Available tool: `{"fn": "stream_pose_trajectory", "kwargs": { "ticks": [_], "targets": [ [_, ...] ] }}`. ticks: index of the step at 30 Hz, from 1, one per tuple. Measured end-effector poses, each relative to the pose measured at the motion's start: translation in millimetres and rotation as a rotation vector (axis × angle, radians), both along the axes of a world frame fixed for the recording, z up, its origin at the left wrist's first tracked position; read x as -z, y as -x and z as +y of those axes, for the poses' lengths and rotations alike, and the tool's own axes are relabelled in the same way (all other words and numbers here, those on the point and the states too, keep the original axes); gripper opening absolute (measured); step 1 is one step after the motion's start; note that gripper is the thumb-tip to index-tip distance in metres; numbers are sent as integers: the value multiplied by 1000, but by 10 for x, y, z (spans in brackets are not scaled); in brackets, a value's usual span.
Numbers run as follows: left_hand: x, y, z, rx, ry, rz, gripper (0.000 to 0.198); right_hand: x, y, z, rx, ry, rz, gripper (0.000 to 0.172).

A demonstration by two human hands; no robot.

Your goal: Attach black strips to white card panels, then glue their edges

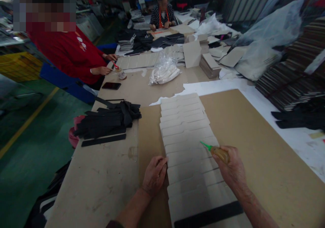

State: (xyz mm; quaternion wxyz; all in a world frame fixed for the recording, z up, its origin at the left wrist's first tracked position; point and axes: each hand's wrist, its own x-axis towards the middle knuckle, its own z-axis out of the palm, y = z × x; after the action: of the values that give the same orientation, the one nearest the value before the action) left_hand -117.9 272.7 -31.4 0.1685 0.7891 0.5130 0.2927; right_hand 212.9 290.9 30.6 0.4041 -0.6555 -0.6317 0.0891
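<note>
My right hand (232,165) is wrapped round a glue bottle (220,154) with amber contents and a green nozzle, tipped over the cardboard pieces (189,146). These pale grey pieces overlap in a long row like shingles, running away from me. At the row's left edge, my left hand (155,174) has its fingers curled in and closed on the edge of the pieces; part of the grip is hidden. Across the nearest piece lies a black strip (209,215). The nozzle tip is close above the row; whether it touches cannot be seen.
Black strips (109,119) lie heaped on the table's left, with a phone (111,85) beyond. A plastic bag (165,73) of white items and another glue bottle (121,73) stand farther back. Dark stacked boards (291,68) rise at right. Two other people work at the table.
</note>
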Motion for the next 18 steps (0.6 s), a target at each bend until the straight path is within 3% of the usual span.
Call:
{"fn": "stream_pose_trajectory", "kwargs": {
  "ticks": [4, 18],
  "targets": [
    [17, -15, 170, 57, 9, 47, 34, -27, 45, -8, -9, 2, -25, 28],
    [34, -34, 137, 85, 17, 110, 35, 0, 235, 14, -112, 10, -35, 24]
  ]
}}
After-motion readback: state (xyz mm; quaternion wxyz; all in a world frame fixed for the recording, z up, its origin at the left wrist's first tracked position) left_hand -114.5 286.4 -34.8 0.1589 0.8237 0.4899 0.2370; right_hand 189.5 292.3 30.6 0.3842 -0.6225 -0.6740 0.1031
